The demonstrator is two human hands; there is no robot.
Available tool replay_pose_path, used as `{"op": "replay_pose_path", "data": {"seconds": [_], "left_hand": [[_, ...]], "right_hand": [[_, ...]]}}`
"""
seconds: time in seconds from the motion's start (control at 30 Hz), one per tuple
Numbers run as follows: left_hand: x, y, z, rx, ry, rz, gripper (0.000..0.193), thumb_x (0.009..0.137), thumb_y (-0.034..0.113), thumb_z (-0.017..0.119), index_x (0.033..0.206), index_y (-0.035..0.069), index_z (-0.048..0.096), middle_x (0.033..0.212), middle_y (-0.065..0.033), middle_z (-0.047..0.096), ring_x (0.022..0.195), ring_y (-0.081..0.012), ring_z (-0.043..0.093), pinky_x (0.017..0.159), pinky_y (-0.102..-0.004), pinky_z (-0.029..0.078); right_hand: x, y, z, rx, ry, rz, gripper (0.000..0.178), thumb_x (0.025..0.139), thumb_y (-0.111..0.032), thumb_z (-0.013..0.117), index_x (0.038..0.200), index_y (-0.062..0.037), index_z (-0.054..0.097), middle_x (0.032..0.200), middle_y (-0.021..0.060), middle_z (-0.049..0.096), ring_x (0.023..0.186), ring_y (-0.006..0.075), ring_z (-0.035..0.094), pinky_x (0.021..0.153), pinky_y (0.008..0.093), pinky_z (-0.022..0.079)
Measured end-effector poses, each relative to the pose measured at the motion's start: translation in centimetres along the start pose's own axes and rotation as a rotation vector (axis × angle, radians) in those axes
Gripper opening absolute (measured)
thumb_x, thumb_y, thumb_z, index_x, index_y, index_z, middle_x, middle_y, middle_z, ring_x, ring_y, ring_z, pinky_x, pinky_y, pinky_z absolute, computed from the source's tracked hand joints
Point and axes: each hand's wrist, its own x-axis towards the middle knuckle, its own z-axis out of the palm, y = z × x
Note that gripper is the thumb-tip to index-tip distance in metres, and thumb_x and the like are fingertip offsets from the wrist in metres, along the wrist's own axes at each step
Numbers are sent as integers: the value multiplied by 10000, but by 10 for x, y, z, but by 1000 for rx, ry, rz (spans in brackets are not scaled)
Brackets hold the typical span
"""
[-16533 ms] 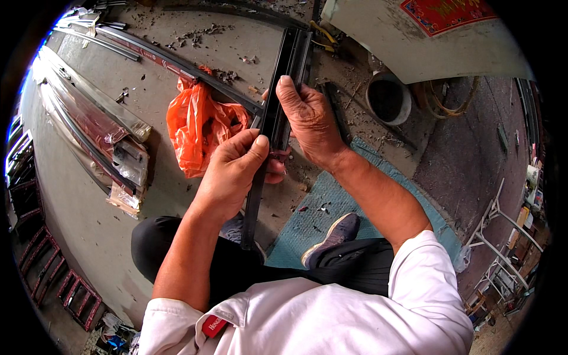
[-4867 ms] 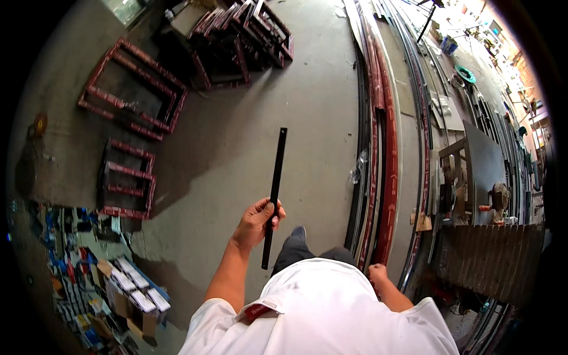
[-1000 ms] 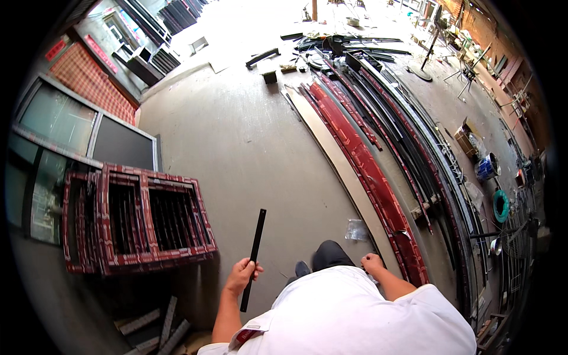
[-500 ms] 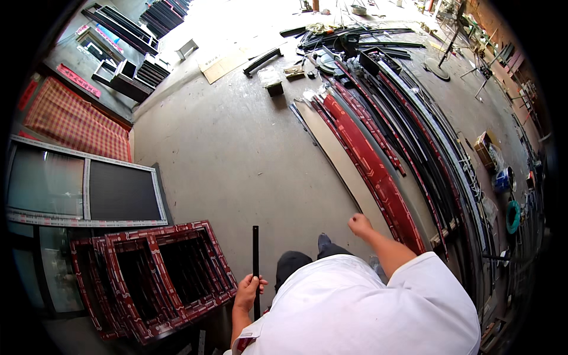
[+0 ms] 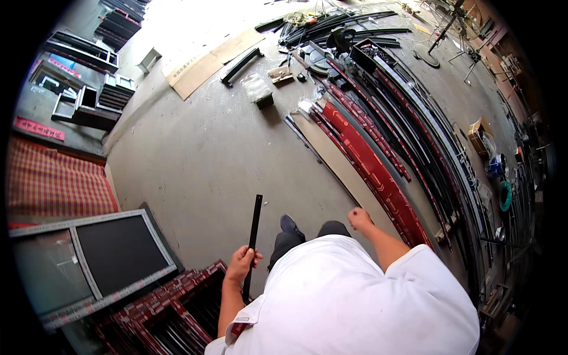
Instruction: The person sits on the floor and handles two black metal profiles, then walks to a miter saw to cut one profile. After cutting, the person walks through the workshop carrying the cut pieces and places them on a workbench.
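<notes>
My left hand (image 5: pixel 243 264) is closed around a narrow black metal strip (image 5: pixel 255 222), which stands nearly upright and leans slightly to the right at its top. A small hole shows near its upper end, and its lower end runs down beside my white shirt. On the other side, my right hand (image 5: pixel 360 219) hangs in a loose fist in front of my body, with nothing seen sticking out of it. Below it, the pale long panel (image 5: pixel 336 171) lies on the floor. Nearest to my left forearm is a stack of red-wrapped frames (image 5: pixel 171 307).
Long red-wrapped and black profiles (image 5: pixel 378 189) lie along the right. A glazed window frame (image 5: pixel 121 254) stands at the left, before a checkered cloth (image 5: pixel 59 183). Ahead are a plastic-covered box (image 5: pixel 257 89), a black bar (image 5: pixel 241 67) and flat cardboard (image 5: pixel 192 77).
I have stepped forward and the view has turned rightward. The red-wrapped frames slipped toward the lower edge. My left hand still carries the black strip, now tilted more; my right hand stays in a fist.
</notes>
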Motion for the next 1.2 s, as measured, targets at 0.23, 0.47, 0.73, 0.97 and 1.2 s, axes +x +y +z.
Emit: {"op": "replay_pose_path", "data": {"seconds": [0.23, 0.47, 0.73, 0.97, 1.2], "left_hand": [[144, 187, -57, 114, -130, -11, 190, 1102, 198, 524, 1098, 37, 624, 930, -68, 721, 718, -91, 602, 670, -268, 513], [304, 285, -51, 327, -188, -107, 207, 1102, 178, 504, 1040, 23, 626, 893, -54, 712, 696, -98, 583, 649, -273, 511], [422, 442, -39, 530, -307, -179, 230, 1107, 195, 487, 1071, 14, 623, 885, -48, 702, 699, -104, 574, 667, -289, 510], [529, 551, -55, 667, -411, -168, 220, 1102, 183, 487, 1069, 9, 617, 883, -48, 704, 709, -112, 579, 672, -301, 503], [669, 659, -85, 840, -660, -161, 203, 1088, 153, 486, 1065, 6, 624, 902, -54, 716, 734, -127, 594, 694, -306, 508]], "right_hand": [[50, -53, 31, 24, 116, 92, 178, 927, -214, 644, 937, -52, 718, 804, 78, 711, 722, 176, 660, 638, 347, 530], [193, -223, 40, -76, 257, -207, 271, 918, -277, 630, 912, -16, 704, 839, 205, 714, 786, 343, 703, 741, 442, 548], [278, -575, -17, 174, -125, -625, 362, 1004, -358, 592, 999, -7, 680, 916, 171, 705, 873, 316, 680, 800, 409, 532], [357, -684, -18, 133, -179, -805, 374, 1039, -381, 582, 1070, -25, 693, 947, 144, 693, 895, 285, 652, 839, 394, 521], [406, -738, -4, 436, -161, -343, 327, 1068, -342, 553, 1141, -51, 682, 829, 11, 620, 786, 115, 631, 692, 317, 544]]}}
